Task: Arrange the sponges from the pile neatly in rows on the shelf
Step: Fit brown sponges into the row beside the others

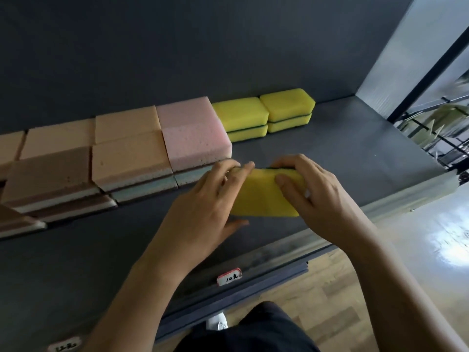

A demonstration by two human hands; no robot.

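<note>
While both hands, left hand (203, 199) and right hand (314, 196), grip a yellow sponge (264, 196) with a dark scrub edge at frame center over the grey shelf (330, 148), stacked yellow sponges (264, 114) sit upper center, with pink sponge (195, 133) and orange sponges (127, 148) lined up leftward.

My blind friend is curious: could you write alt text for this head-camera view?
A person's left hand and right hand hold a yellow sponge between them above a grey shelf. Behind it, orange, brown and pink sponges sit in rows, with two stacks of yellow sponges at the right end.
</note>
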